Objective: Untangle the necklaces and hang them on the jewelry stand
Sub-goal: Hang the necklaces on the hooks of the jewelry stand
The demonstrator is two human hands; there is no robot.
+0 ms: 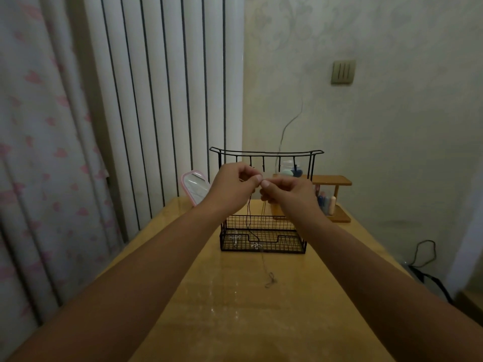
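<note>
A black wire jewelry stand (264, 237) with a row of hooks under its top bar and a mesh basket at its base stands mid-table. My left hand (234, 185) and my right hand (288, 194) meet in front of the hooks, fingertips together, both pinching thin necklace chains. A dark necklace (249, 220) hangs from my left fingers into the basket, ending at a small pale pendant. A finer, lighter necklace (263, 246) drops from my right fingers down to the tabletop, where its end lies in a small knot (270, 279).
The wooden table (243, 309) runs toward the wall. A pink-rimmed mirror (194, 185) leans behind the stand at left. A wooden shelf (337, 202) with small bottles sits at right. Curtains hang left; cables lie on the floor at right.
</note>
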